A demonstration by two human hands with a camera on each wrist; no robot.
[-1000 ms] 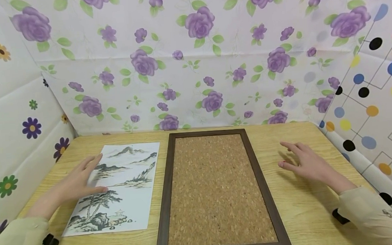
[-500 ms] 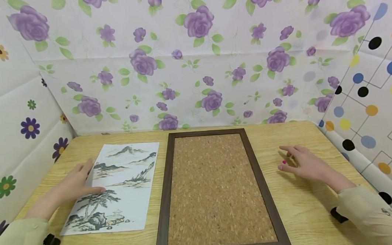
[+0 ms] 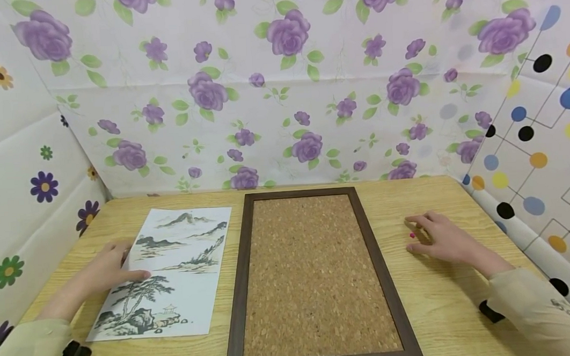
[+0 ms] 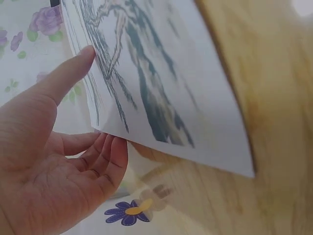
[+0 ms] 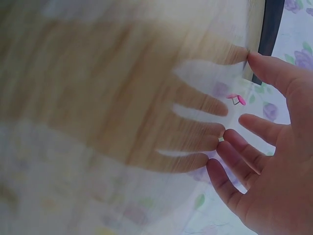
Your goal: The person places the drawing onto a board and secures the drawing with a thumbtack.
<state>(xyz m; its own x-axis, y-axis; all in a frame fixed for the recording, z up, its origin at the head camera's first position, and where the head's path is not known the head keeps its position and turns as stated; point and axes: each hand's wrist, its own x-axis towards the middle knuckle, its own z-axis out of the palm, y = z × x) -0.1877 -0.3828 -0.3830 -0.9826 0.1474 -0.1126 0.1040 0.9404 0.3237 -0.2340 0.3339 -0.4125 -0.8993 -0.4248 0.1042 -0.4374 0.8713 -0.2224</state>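
A sheet of paper printed with an ink landscape [image 3: 189, 290] lies on the left of the table. My left hand [image 3: 108, 268] is at its left edge, thumb above the print. In the left wrist view its other fingers [image 4: 115, 159] bend at the paper's edge; a firm pinch does not show. To the right, my right hand [image 3: 440, 238] is low over the table, fingers loosely bent and parted. A small pink pushpin [image 5: 241, 100] lies between its thumb and index finger, apart from both.
A cork board [image 3: 319, 278] in a dark brown frame [image 3: 239, 288] lies between the hands. The wooden table [image 3: 437, 320] is glossy and mirrors the right hand. Flowered cloth [image 3: 263, 125] hangs behind, with patterned cloths on both sides.
The left hand's fingers have drawn back from over the print and bent at its left edge. The right hand's fingers have bent slightly around the pin, which shows more clearly.
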